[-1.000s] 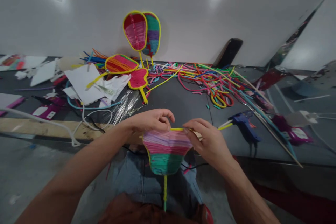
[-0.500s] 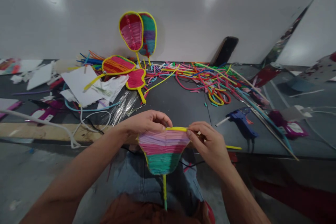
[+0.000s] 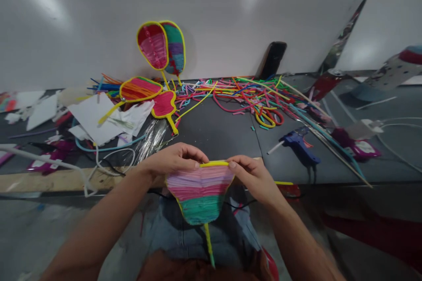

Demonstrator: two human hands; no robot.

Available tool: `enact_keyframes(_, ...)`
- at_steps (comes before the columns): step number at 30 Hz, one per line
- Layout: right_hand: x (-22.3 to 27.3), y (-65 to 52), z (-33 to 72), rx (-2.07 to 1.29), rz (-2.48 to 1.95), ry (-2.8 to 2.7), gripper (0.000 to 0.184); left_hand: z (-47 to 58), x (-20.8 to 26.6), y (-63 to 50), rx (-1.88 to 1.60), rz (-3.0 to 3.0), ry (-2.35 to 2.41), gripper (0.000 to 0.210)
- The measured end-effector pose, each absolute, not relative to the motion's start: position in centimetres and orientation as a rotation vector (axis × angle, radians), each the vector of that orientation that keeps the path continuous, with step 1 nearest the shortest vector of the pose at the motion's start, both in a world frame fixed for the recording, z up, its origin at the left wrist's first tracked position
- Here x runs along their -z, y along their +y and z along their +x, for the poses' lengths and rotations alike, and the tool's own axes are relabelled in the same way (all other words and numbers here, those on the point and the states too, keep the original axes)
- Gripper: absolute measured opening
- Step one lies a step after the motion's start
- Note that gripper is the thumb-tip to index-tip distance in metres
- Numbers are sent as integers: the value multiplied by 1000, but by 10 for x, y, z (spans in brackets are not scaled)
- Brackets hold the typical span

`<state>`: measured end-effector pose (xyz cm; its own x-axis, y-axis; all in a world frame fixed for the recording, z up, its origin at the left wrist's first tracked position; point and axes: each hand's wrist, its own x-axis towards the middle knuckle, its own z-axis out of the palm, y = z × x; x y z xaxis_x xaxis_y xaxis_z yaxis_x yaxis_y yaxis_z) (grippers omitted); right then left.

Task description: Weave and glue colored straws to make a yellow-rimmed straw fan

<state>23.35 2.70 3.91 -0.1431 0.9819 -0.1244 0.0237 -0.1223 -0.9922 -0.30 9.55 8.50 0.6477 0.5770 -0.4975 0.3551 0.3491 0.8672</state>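
Observation:
A hand fan [image 3: 201, 193] made of pipe cleaners hangs between my hands, its handle pointing down toward my lap. Bands of pink, lilac, magenta and green fill its face. Along its top edge runs a yellow pipe cleaner [image 3: 214, 163]. My left hand [image 3: 176, 158] pinches that edge on the left, fingers curled over it. On the right, my right hand [image 3: 252, 173] is closed on the same edge, thumb and fingertips pressed against the yellow strip. The strip shows between the two sets of fingertips; its ends are hidden under my fingers.
A blue glue gun [image 3: 300, 145] lies on the table at right. Behind are a heap of pipe cleaners [image 3: 237, 92], scissors [image 3: 268, 117] and a phone [image 3: 273, 59]. More fans [image 3: 153, 46] lean on the wall; white paper [image 3: 95, 116] and cables lie at left.
My right hand has slid left along the fan's top edge, nearer my left hand. The camera view has shifted slightly to the right. Both hands still hold the fan.

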Motion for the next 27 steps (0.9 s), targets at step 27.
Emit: enact_keyframes(27,-7,2,201,-1182,-1183,-1235,23,-47,-53,84,-416,916,1029,31)
